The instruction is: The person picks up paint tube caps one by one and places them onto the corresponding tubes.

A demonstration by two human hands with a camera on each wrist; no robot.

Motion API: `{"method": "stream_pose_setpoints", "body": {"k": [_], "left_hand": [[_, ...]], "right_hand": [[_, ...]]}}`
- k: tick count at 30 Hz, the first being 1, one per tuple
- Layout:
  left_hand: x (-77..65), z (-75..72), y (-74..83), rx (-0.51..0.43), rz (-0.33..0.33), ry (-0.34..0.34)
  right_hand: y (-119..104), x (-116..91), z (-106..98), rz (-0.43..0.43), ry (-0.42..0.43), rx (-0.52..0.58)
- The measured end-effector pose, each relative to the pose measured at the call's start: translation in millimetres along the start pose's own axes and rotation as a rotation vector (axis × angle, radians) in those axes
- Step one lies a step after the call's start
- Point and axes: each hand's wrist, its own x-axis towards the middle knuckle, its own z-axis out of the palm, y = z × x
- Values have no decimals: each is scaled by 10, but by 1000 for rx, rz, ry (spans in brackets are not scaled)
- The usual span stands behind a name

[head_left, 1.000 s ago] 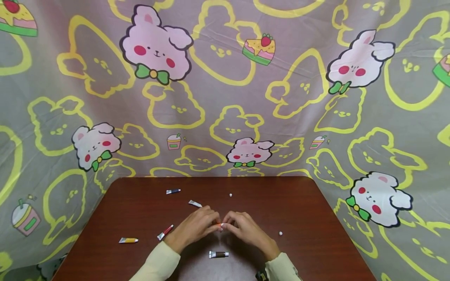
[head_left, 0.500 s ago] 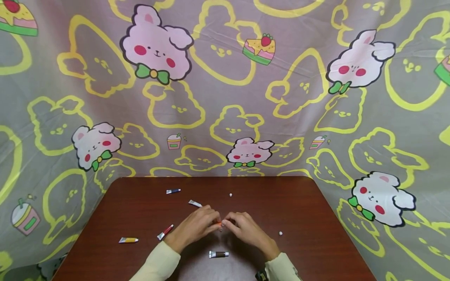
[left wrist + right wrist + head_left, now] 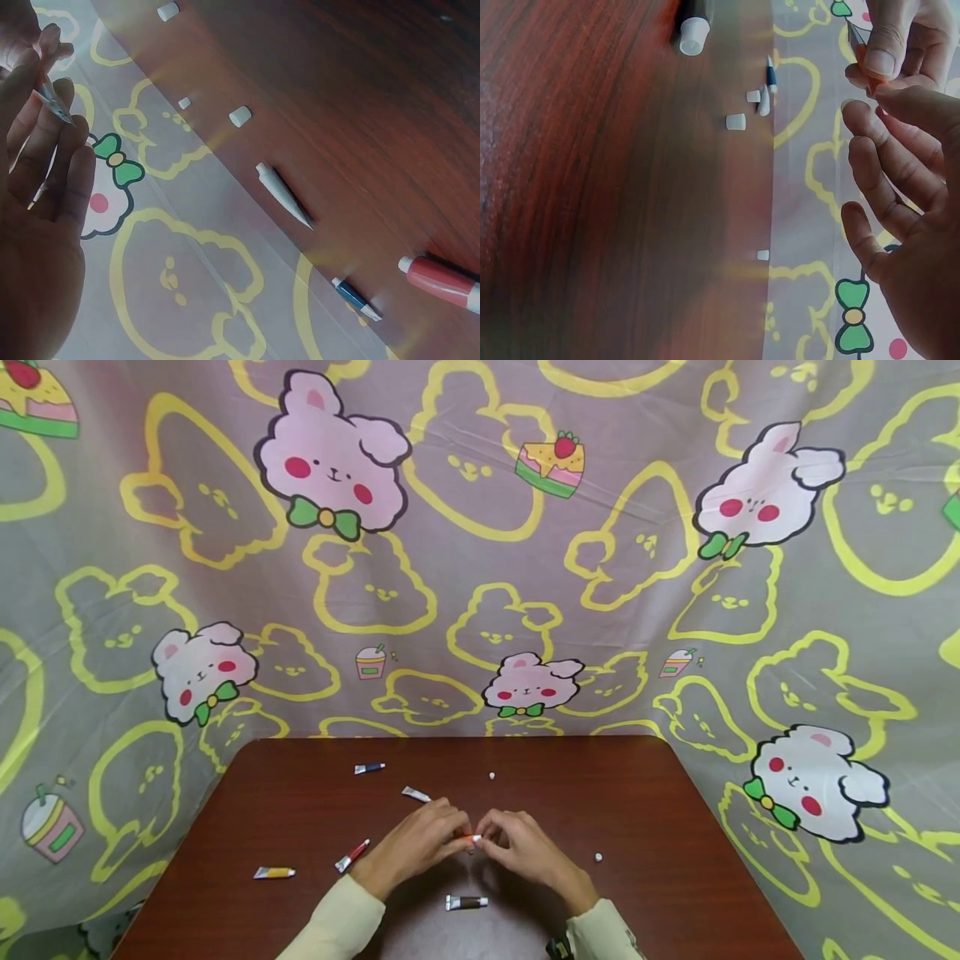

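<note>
Just above the middle of the table, my left hand (image 3: 422, 842) pinches a small orange paint tube (image 3: 469, 838) between thumb and fingers. My right hand (image 3: 527, 850) meets it from the other side, thumb and forefinger pinching the white-capped end of the tube. In the right wrist view the orange body (image 3: 876, 81) shows between the fingertips, while the right hand's other fingers are spread. The left wrist view shows the tube's silver crimped end (image 3: 56, 109) sticking out past the left fingers. A small white cap (image 3: 471, 851) lies on the table below the hands.
Left of the hands lie a navy tube (image 3: 370, 768), a white tube (image 3: 416, 794), a red tube (image 3: 352, 856) and a yellow tube (image 3: 274, 873). A dark brown tube (image 3: 467, 903) lies in front. Loose white caps sit behind (image 3: 492, 776) and right (image 3: 598, 857). A patterned curtain (image 3: 480, 552) surrounds the table.
Both hands stay in place. The right fingertips shift slightly around the tube's end, and the orange tube's white end shows more clearly now than half a second ago.
</note>
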Motion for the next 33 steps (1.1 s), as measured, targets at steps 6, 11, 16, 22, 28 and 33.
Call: {"method": "stream_pose_setpoints", "body": {"k": [6, 11, 16, 22, 28, 33], "left_hand": [[5, -7, 8, -4, -10, -8], [14, -8, 16, -16, -20, -8], [16, -2, 13, -21, -17, -5], [1, 11, -6, -13, 2, 7], [-2, 10, -1, -23, -7, -1], [6, -6, 8, -15, -16, -12]], "right_hand": [[10, -8, 22, -13, 9, -27], [20, -18, 33, -24, 12, -39], [16, -16, 24, -16, 13, -42], [6, -19, -7, -1, 7, -9], [22, -18, 8, 6, 7, -7], [46, -12, 29, -31, 22, -14]]}}
